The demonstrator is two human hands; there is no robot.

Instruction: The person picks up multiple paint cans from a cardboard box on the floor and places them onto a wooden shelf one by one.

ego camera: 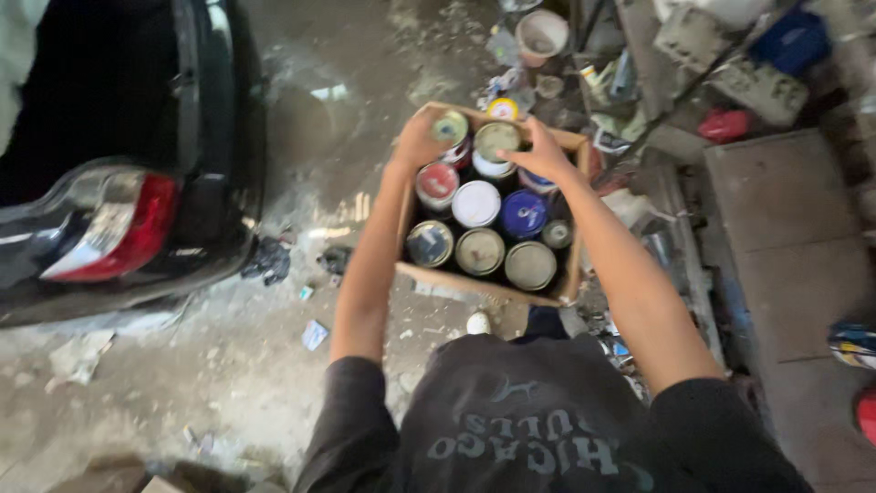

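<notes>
Cardboard box [474, 285] of paint cans, packed upright and lid to lid, sits dead centre. Left hand [418, 139] at eleven o'clock clamped over the box's far corner, steadying. Right hand [545, 152] at one o'clock pinching a dull-lidded can [495, 141] by its rim. Both forearms stretched forward and down, elbows nearly straight. Black car's tail light [114, 228] at nine o'clock.

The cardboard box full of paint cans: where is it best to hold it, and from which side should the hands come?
Probably under the bottom, one hand from each short side. The cardboard box is open-topped and packed with paint cans, so its thin walls may bend if gripped at the rim. The left hand and right hand are at its far edge.
</notes>
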